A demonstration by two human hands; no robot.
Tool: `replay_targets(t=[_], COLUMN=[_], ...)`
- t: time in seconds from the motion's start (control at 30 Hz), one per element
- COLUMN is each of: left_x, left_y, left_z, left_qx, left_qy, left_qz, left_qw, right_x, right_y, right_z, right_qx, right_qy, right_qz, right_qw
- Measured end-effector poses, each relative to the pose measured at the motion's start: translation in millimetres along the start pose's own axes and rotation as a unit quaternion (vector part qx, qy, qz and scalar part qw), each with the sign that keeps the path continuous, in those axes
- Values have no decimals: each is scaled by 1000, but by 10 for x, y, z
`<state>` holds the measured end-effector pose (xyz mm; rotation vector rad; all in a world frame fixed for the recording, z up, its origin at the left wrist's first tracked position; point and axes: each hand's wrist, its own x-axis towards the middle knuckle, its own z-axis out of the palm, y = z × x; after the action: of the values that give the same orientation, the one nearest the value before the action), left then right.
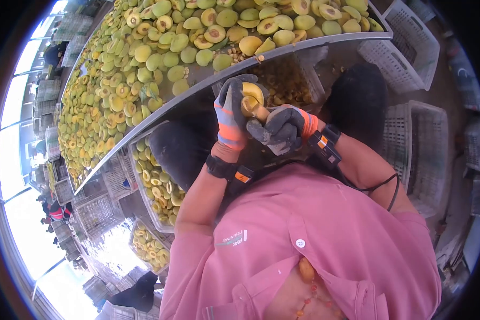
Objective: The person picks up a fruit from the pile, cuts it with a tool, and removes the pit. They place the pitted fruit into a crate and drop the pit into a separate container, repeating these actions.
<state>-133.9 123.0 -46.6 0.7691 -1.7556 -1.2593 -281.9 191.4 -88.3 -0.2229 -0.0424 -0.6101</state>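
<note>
My left hand [231, 109], in a grey and orange glove, holds a halved yellow fruit [252, 94] just in front of the metal table's edge. Close beside it, my right hand [280, 129], also gloved, is closed round a small tool with a brownish handle or shaft [261, 112], whose tip meets the fruit. The tool's far end is hidden by the fruit and fingers. Many green-yellow fruits, several cut open, are heaped on the table [197, 81] beyond my hands.
Under the table edge is a bin of pits and scraps [285, 80]. A crate of fruit halves [159, 186] stands left of my legs, a smaller one [150, 248] below it. White crates [426, 154] are at the right. A person in red and black [58, 212] is far left.
</note>
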Motion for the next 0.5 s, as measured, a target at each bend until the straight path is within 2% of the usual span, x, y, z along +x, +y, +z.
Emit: replay_targets(t=[0.07,0.13,0.17,0.2,0.23,0.27,0.3,0.33,0.37,0.4,0.47,0.5], left_x=[-34,-77,-86,-97,-111,-126,-141,-161,-185,-199,-297,-379], left_y=[-100,-213,-236,-249,-238,-176,-91,-42,10,60,198,162], left_z=[3,-61,-119,-193,-321,-368,-402,-432,-523,-590,-781,-970], left_qx=[132,-33,-152,-268,-339,-330,-321,-314,-315,-277,-190,-138], left_qy=[-2,45,79,112,110,141,170,199,170,182,224,255], left_qz=[69,-55,-125,-191,-235,-247,-259,-272,-256,-229,-180,-112], left_qw=[989,997,977,938,904,900,895,887,898,915,939,951], right_x=[3,-39,-53,-45,-21,32,79,96,113,138,188,212], right_y=[35,-52,-93,-111,-115,-120,-107,-84,-53,-47,-87,-69], right_z=[-52,-43,-45,-85,-155,-176,-192,-202,-166,-141,-114,-161], right_qx=[-24,14,34,-130,-291,-440,-461,-427,-391,-356,-343,-336], right_qy=[32,20,12,132,244,343,406,412,419,424,461,475], right_qz=[-53,-75,-83,-100,-115,-128,-91,-88,-82,-72,-77,-71], right_qw=[998,997,996,978,918,820,784,800,815,830,815,810])
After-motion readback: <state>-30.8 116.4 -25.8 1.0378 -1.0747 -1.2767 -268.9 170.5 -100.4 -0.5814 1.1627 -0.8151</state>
